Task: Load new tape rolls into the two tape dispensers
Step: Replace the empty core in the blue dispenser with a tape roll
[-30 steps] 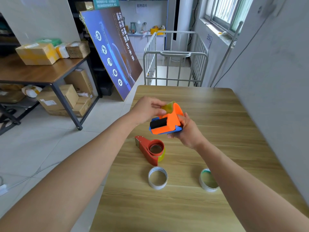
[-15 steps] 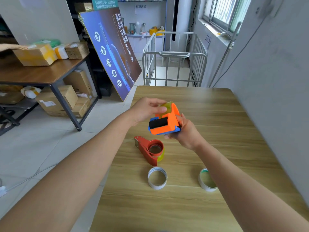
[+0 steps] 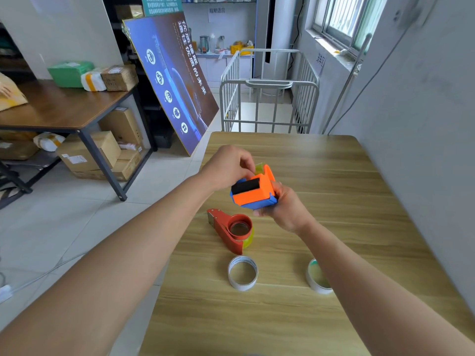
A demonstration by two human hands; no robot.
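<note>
Right grip [image 3: 285,209] clamps the orange dispenser [image 3: 253,192] from below, above the bench [image 3: 334,176]; left grip [image 3: 228,168] pinches the yellowish tape [image 3: 259,167] at the dispenser's far top edge, on its own side.

Greenish tape roll [image 3: 314,278] — partly behind right forearm [image 3: 343,269].

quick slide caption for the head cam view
Right hand holds the orange dispenser above the table while the left hand pinches its tape; red dispenser lies nearby.

Tabletop dispenser [image 3: 225,233] behind ring [image 3: 242,287]; 2nd ring [image 3: 314,277] R.
</note>
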